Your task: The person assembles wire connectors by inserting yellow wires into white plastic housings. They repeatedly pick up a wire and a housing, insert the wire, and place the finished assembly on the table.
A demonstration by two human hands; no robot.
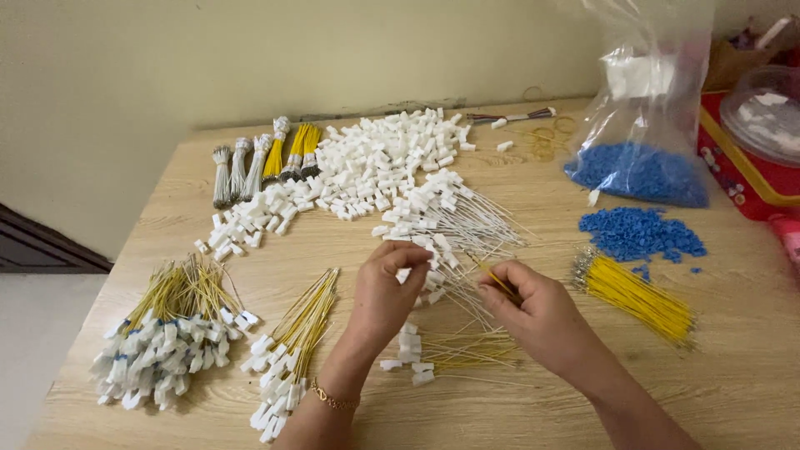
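Observation:
My left hand [385,287] pinches a small white plastic connector [404,274] between thumb and fingers. My right hand [533,308] holds a thin yellow wire [500,282], its tip pointed toward the connector. Both hands hover over the wooden table [333,242]. Just below them lie a few yellow wires with white connectors fitted [454,354]. Behind the hands sits a fan of white-wired connectors [454,221].
A heap of loose white connectors [375,162] lies at the back. Bundles of finished wires [171,333] [292,358] rest at left. Loose yellow wires [637,292], blue connectors [637,233] and a clear bag of blue pieces [642,171] sit at right, tied wire bundles [258,162] at back left.

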